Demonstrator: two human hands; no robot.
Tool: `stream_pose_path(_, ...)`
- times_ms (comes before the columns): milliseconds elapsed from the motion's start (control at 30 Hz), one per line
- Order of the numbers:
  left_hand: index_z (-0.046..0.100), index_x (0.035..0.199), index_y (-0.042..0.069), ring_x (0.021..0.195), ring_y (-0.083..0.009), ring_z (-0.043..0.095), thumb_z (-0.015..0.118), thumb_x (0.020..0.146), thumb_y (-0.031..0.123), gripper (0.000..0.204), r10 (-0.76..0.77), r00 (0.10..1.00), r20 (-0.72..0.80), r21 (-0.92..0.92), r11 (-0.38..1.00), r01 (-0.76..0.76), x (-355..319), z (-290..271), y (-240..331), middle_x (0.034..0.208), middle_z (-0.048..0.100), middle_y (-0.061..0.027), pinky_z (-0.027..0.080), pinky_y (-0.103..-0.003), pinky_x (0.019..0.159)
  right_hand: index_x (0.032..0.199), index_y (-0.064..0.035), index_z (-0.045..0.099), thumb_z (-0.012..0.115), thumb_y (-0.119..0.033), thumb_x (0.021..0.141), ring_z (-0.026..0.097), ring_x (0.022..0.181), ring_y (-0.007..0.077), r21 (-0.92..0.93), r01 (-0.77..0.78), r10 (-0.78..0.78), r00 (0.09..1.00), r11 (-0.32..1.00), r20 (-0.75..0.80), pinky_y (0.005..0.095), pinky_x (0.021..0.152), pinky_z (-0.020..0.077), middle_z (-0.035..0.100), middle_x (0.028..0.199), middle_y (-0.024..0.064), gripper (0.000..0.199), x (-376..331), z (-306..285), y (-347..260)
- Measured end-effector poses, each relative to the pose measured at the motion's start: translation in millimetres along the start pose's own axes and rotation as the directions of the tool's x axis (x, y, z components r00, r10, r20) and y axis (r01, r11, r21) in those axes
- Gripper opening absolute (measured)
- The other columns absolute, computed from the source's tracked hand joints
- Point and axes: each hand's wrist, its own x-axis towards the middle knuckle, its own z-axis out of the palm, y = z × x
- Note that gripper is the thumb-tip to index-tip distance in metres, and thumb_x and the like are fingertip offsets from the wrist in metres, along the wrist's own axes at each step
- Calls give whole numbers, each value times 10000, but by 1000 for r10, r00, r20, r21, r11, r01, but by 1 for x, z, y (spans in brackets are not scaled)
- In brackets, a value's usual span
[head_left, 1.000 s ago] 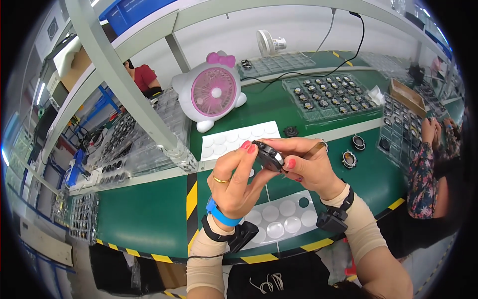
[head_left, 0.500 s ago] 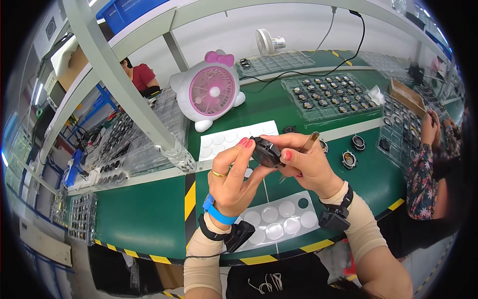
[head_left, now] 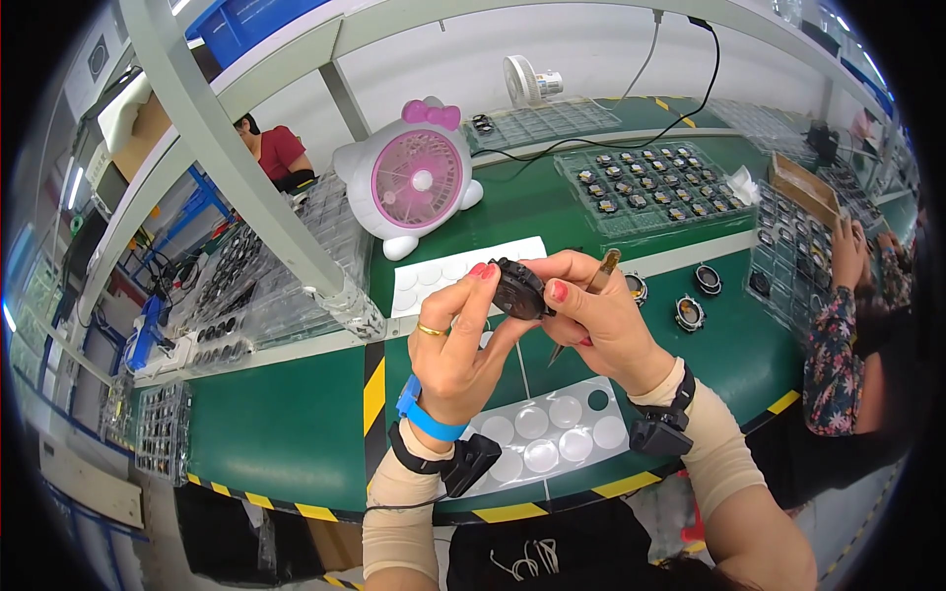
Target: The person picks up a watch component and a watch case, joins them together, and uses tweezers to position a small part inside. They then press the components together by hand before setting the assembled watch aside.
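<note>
A black, round watch case [head_left: 519,293] is held up over the bench, tilted on edge, with its dark flat face partly showing. My left hand [head_left: 455,345] pinches its left rim between thumb and fingers. On the other side, my right hand [head_left: 609,323] grips the case with thumb and fingertips. Tweezers [head_left: 609,264] are also tucked in the right hand, their pointed end sticking out below the fingers. Beneath my hands lies a white sheet of round clear stickers [head_left: 512,402], with one green circle where the bench shows through. Some right fingers are hidden.
Beyond the hands lies another sticker sheet [head_left: 406,299], near a pink and white fan [head_left: 422,180]. Open round cases [head_left: 690,314] rest at right, below a clear tray of small parts [head_left: 645,229]. A metal post [head_left: 236,167] rises at left; a co-worker's arm [head_left: 836,330] is far right.
The watch case has turned between my fingers, bringing more of its flat dark face into view. The tweezers have shifted slightly in my right hand, and both hands have moved a little left.
</note>
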Motion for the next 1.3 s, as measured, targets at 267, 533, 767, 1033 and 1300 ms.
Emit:
stream_pose_path(267,586,1066,-9,802,-240,624,807,548,31,564,19,1000,-15,23,1000,-19,2,0,3,940,565,-110,527,-284,623,1052,-30,564,565,-179,870,303,459,9,-29,7,-8,1000,1000,-26,176,414,227,619,878,45,236,-1,2,-2)
stream_pose_path(533,586,1072,-6,800,-239,624,811,543,32,576,45,999,3,51,998,-45,0,-2,1,937,563,-109,529,-281,616,1044,-21,572,583,-178,855,329,477,15,-86,1,-4,1000,996,-30,184,413,238,603,826,31,245,-1,4,-5)
stream_pose_path(767,582,1075,-19,802,-226,614,817,538,35,588,7,1000,15,-17,1000,-7,-1,-3,5,941,558,-102,516,-283,636,1055,0,583,620,-202,827,419,539,23,-187,102,-104,995,977,-1,175,446,313,601,814,29,306,-2,7,-12)
stream_pose_path(1033,582,1077,-17,827,-209,583,825,529,40,602,-32,999,-14,-39,999,32,-4,-2,7,950,543,-92,487,-274,655,1059,11,578,629,-184,820,521,672,43,-126,94,-93,996,988,13,169,510,387,613,863,47,312,-3,8,-12)
stream_pose_path(1300,555,1094,-11,865,-260,585,813,532,36,620,96,995,28,48,994,-97,5,-12,6,1049,556,-135,492,-316,713,1045,11,564,648,-171,805,581,785,94,-104,202,-201,979,974,25,179,571,437,604,1043,125,313,-4,11,-1)
